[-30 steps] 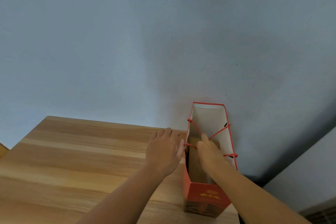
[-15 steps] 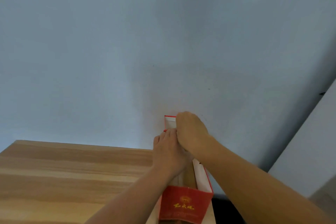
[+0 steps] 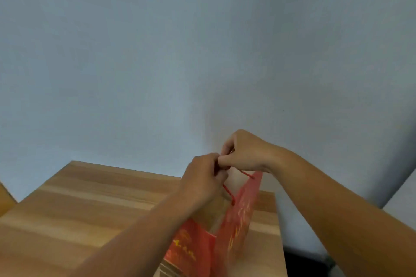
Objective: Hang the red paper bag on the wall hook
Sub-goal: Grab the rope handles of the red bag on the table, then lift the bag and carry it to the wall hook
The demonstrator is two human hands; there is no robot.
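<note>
red paper bag (image 3: 238,220) blurred, base cut off | cord grip hidden (hands (image 3: 202,177))

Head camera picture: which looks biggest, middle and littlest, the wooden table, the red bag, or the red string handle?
1. Wooden table, biggest.
2. Red paper bag, middle.
3. Red string handle, littlest, though both hands hide part of it.

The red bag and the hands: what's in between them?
Red cord handles, seen in the head view, run from the red paper bag up into both fists.

Both hands (image 3: 225,164) have lifted the red paper bag (image 3: 238,216) by its cords.
</note>
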